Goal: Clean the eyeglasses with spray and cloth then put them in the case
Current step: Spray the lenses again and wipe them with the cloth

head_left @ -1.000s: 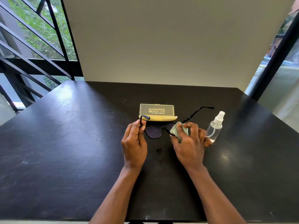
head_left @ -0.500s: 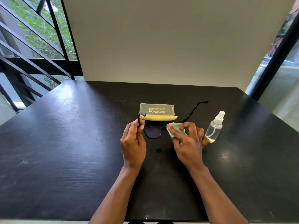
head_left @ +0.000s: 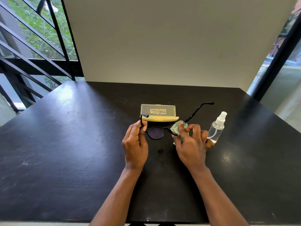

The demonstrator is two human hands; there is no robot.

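Black-framed eyeglasses (head_left: 156,134) with dark lenses hang just above the table, arms unfolded and pointing away from me. My left hand (head_left: 136,144) pinches the frame's left corner by the hinge. My right hand (head_left: 191,144) presses a small pale green cloth (head_left: 176,128) around the right lens, which the cloth and fingers hide. Behind the glasses lies a yellow case (head_left: 158,111), open, its lid standing up. A clear spray bottle (head_left: 217,128) with a white nozzle stands just right of my right hand.
Everything rests on a black wooden table (head_left: 65,152) set against a pale wall. Black window bars stand beyond the table's left edge, and a dark post beyond its far right corner.
My right fingers have shifted the cloth over the right lens, from a flat fold to a pinch with its corner sticking up. The glasses tilted slightly; the right arm tip rose and swung.
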